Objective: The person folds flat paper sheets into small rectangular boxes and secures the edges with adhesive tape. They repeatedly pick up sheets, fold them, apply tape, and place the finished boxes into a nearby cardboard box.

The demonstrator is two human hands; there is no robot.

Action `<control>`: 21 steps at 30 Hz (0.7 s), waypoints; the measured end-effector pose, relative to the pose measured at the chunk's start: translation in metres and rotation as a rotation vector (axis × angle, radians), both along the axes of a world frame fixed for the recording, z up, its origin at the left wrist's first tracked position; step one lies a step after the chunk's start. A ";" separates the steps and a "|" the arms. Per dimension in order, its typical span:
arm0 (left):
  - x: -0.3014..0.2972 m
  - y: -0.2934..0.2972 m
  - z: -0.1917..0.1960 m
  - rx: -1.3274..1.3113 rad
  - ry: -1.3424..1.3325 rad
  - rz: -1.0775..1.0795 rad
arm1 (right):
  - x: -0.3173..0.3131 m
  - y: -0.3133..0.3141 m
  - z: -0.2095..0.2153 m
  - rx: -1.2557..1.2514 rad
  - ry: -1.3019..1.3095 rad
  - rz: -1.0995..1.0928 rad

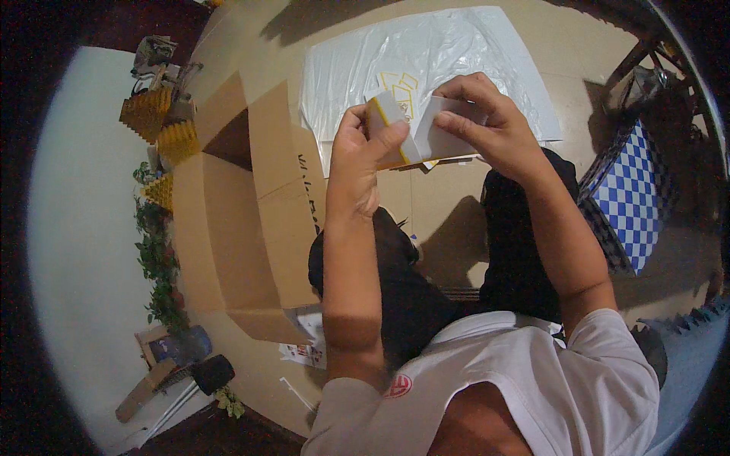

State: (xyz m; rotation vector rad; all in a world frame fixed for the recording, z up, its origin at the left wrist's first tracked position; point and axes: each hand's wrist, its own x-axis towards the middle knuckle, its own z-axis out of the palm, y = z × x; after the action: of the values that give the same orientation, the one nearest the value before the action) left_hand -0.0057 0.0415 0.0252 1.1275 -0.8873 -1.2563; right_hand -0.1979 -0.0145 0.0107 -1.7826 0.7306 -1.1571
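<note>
Both hands hold a small flat white carton with yellow trim, raised above my lap. My left hand grips its left end, thumb across the front. My right hand pinches its right flap between fingers and thumb. Below the carton, on the floor, lies a clear plastic sheet with more white and yellow cartons on it. My knees in dark trousers show under the hands.
A large open cardboard box lies on the tan floor to my left. Yellow folded items and a green garland line the white wall. A blue and white checked bag stands at the right. Papers lie near the box.
</note>
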 end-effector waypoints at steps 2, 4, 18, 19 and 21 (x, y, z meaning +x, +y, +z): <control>0.004 -0.002 -0.004 0.030 0.138 0.028 | -0.001 -0.001 -0.001 -0.038 0.016 -0.012; 0.002 -0.002 -0.003 0.041 0.178 0.097 | -0.002 -0.005 -0.004 -0.116 0.039 -0.017; -0.010 0.001 -0.006 0.117 0.068 0.131 | -0.004 -0.001 0.002 -0.030 0.021 0.007; -0.012 0.001 -0.002 0.109 0.047 0.076 | -0.003 0.000 0.007 0.005 0.029 -0.003; -0.017 0.003 0.001 0.075 0.032 -0.001 | -0.004 -0.001 0.007 0.106 -0.004 0.033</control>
State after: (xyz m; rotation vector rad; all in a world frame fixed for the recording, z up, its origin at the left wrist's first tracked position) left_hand -0.0231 0.0442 0.0261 1.1630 -0.8232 -1.3139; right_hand -0.2017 -0.0159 0.0175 -1.6970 0.7437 -1.0800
